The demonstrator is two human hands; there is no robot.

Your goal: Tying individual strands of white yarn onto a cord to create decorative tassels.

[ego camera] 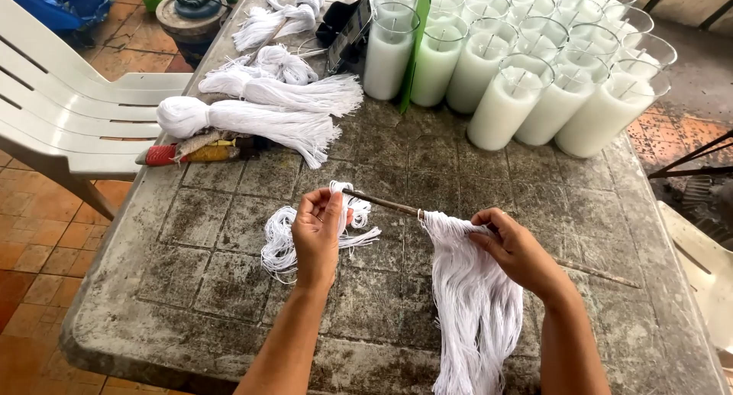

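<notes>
Left hand (317,238) pinches a thin dark stick (382,203); right hand (513,250) grips soft white strings (473,303) hanging over it, glass candles (504,108) behind.

Stained grey table (229,212): string bundles (252,116), loose string (279,242), glass candles (534,66), wrapped tool (187,152).

Glass candle jars (534,82) full of white wax at my table's (191,303) far edge, tied white wick bundles (252,120) left of them, white plastic chair (69,112) beside.
</notes>
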